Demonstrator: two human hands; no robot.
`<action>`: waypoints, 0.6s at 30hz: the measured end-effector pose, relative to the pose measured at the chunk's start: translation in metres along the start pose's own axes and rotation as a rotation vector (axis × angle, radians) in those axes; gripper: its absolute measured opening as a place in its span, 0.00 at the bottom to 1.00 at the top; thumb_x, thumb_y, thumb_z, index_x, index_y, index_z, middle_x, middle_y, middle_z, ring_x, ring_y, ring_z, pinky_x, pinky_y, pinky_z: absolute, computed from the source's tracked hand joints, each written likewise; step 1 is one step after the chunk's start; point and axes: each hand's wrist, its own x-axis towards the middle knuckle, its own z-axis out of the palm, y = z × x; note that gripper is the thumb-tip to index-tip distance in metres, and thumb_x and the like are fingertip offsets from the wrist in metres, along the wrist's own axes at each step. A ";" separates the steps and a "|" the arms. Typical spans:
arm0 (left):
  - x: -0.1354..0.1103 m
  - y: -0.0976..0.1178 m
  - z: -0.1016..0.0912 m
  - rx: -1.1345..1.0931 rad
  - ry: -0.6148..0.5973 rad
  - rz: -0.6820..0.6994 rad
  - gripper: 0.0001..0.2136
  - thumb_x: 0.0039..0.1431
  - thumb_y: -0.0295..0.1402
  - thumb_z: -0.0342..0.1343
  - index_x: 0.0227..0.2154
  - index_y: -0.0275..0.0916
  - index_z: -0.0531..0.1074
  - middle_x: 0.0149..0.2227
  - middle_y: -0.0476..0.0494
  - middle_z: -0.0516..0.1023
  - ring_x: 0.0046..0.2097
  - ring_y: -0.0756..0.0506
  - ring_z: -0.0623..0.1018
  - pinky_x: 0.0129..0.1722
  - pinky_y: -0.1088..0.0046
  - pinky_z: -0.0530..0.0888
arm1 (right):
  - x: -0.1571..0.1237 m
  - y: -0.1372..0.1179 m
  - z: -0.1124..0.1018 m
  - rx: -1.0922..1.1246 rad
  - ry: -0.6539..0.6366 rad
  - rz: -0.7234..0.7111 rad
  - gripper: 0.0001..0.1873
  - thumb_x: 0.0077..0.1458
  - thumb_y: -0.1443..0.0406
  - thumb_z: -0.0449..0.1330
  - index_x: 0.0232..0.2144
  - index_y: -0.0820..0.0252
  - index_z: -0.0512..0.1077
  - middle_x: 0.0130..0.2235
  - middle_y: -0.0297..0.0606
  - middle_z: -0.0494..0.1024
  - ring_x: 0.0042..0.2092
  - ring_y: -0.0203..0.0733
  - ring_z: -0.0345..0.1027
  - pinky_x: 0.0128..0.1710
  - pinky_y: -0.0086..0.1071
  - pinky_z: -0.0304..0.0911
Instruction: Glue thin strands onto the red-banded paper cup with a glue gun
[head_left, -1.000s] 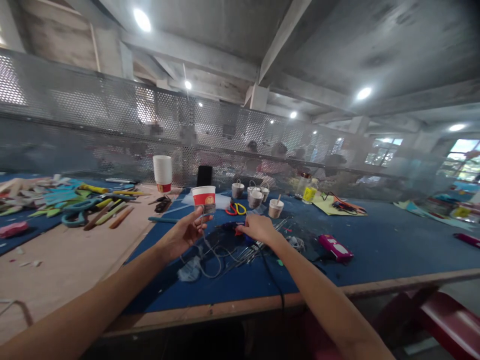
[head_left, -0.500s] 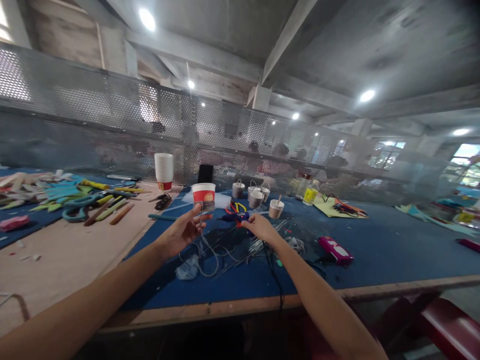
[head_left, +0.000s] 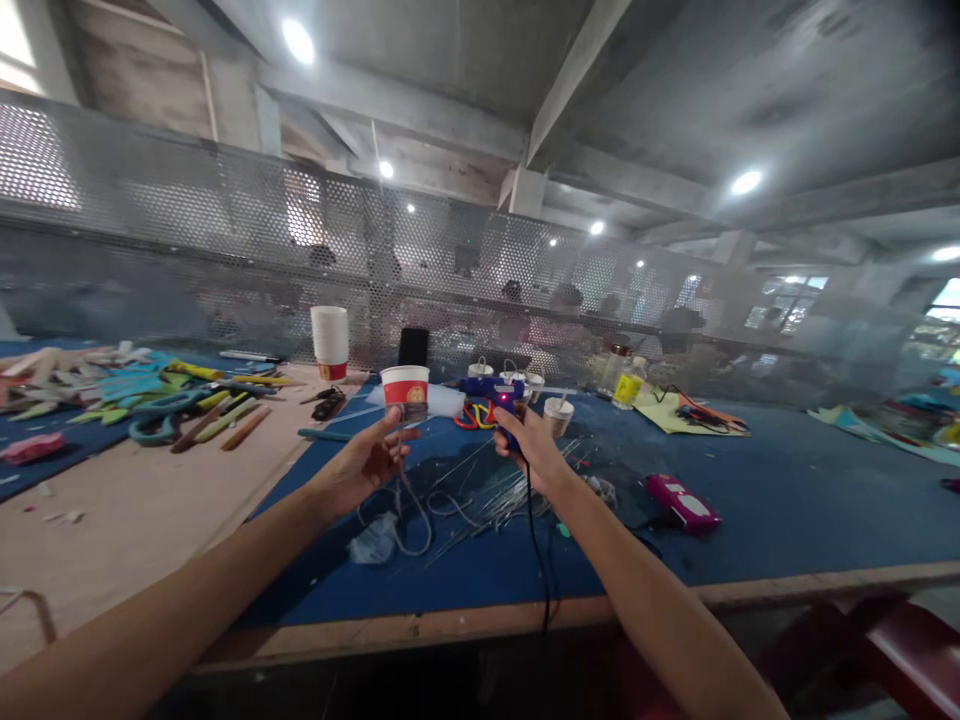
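My right hand (head_left: 529, 446) is closed round the handle of a blue glue gun (head_left: 493, 392), held up above the blue mat with its black cord (head_left: 534, 540) hanging down toward me. My left hand (head_left: 366, 464) is raised beside it, fingers curled, pinching a thin grey wire loop (head_left: 411, 515) that dangles to the mat. Just beyond the left fingertips a red and white paper cup (head_left: 406, 391) stands on the table. A bundle of thin metal wires (head_left: 480, 500) lies under both hands.
Small white cups (head_left: 556, 414) stand behind the glue gun, a stack of paper cups (head_left: 330, 343) farther left. Scissors and coloured foam pieces (head_left: 161, 405) cover the left bench. A magenta tool (head_left: 682, 500) and a yellow bottle (head_left: 628, 385) lie right. Perforated metal screen (head_left: 225, 260) behind; people sit beyond it.
My right hand has lifted the blue glue gun off the mat and raised it upright. My left hand has stayed near the paper cup with the wire.
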 end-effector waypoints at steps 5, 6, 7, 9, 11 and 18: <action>-0.001 0.001 0.002 -0.002 0.015 0.005 0.11 0.61 0.34 0.68 0.40 0.38 0.72 0.35 0.43 0.83 0.25 0.52 0.79 0.24 0.81 0.78 | -0.003 0.000 0.003 -0.169 -0.058 -0.024 0.20 0.53 0.51 0.70 0.34 0.60 0.73 0.23 0.29 0.73 0.24 0.31 0.58 0.23 0.27 0.53; -0.001 0.001 0.002 -0.005 0.013 0.006 0.11 0.61 0.34 0.68 0.40 0.37 0.72 0.35 0.42 0.83 0.25 0.52 0.79 0.24 0.81 0.78 | -0.004 0.000 0.003 -0.208 -0.058 -0.038 0.20 0.54 0.50 0.69 0.33 0.61 0.74 0.21 0.28 0.70 0.24 0.32 0.58 0.24 0.28 0.54; -0.001 0.001 0.002 -0.010 0.009 0.007 0.10 0.61 0.33 0.68 0.40 0.37 0.72 0.35 0.43 0.83 0.25 0.52 0.79 0.24 0.81 0.78 | -0.005 0.000 0.003 -0.239 -0.056 -0.050 0.21 0.54 0.49 0.69 0.33 0.61 0.75 0.20 0.27 0.68 0.24 0.32 0.57 0.25 0.28 0.54; -0.001 0.001 0.003 -0.020 -0.002 0.010 0.10 0.61 0.32 0.67 0.40 0.37 0.73 0.34 0.43 0.83 0.25 0.52 0.79 0.23 0.81 0.78 | -0.006 0.001 0.005 -0.272 -0.056 -0.061 0.21 0.54 0.49 0.69 0.35 0.61 0.76 0.19 0.26 0.67 0.24 0.32 0.58 0.27 0.29 0.55; -0.002 0.000 0.002 -0.026 -0.008 0.008 0.09 0.62 0.32 0.67 0.40 0.37 0.74 0.33 0.43 0.83 0.25 0.52 0.79 0.23 0.81 0.78 | -0.008 0.001 0.007 -0.259 -0.058 -0.069 0.21 0.53 0.49 0.69 0.37 0.61 0.75 0.20 0.25 0.67 0.24 0.32 0.58 0.28 0.29 0.56; 0.001 -0.004 0.000 -0.015 -0.022 0.018 0.08 0.62 0.32 0.67 0.41 0.36 0.77 0.35 0.42 0.84 0.25 0.52 0.80 0.25 0.80 0.78 | -0.021 -0.002 0.021 -0.355 -0.133 -0.098 0.24 0.56 0.49 0.67 0.45 0.62 0.78 0.20 0.27 0.68 0.22 0.33 0.58 0.24 0.29 0.57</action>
